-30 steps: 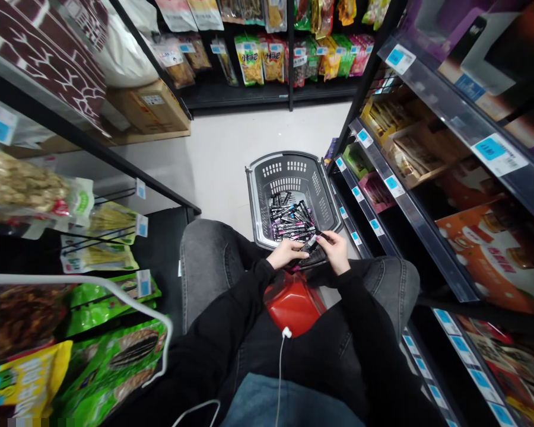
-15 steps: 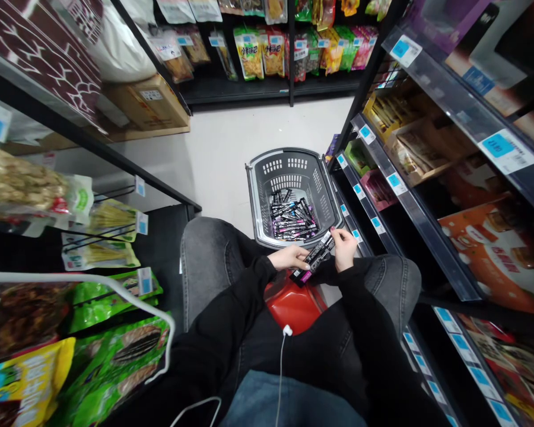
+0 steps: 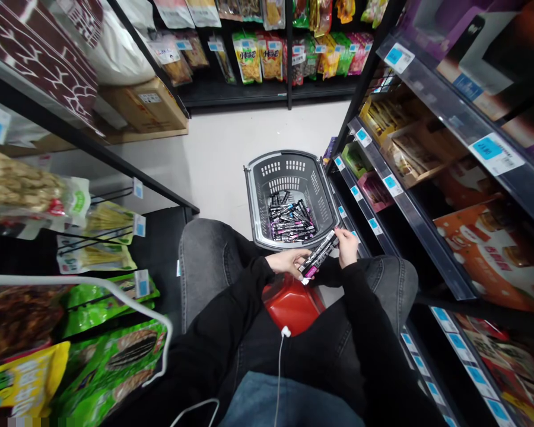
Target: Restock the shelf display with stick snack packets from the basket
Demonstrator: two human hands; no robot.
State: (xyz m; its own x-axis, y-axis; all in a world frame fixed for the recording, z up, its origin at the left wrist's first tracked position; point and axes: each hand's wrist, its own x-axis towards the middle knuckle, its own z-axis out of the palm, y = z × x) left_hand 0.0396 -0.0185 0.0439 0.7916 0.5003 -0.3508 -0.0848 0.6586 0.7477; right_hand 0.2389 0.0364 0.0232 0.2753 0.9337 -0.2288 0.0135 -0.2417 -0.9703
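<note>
I sit on a red stool [image 3: 291, 303] in a shop aisle, knees apart. Both hands hold a small bundle of thin black-and-pink stick packets [image 3: 319, 254] just above my knees. My right hand [image 3: 347, 246] grips the bundle's upper end with closed fingers. My left hand [image 3: 289, 261] pinches its lower end. On the floor just beyond my hands stands a grey plastic shopping basket [image 3: 263, 178], and several more of the same packets [image 3: 290, 218] lie loose in its bottom.
Dark shelves with blue price tags [image 3: 389, 185] run along the right, holding boxed goods. Hanging snack bags [image 3: 102, 362] fill racks on the left. A cardboard box [image 3: 146, 107] sits on a low left shelf. Pale floor [image 3: 231, 142] leads to a far snack rack.
My hands came up out of the basket's near edge with a bundle of packets. The bundle has tilted up toward the right shelf.
</note>
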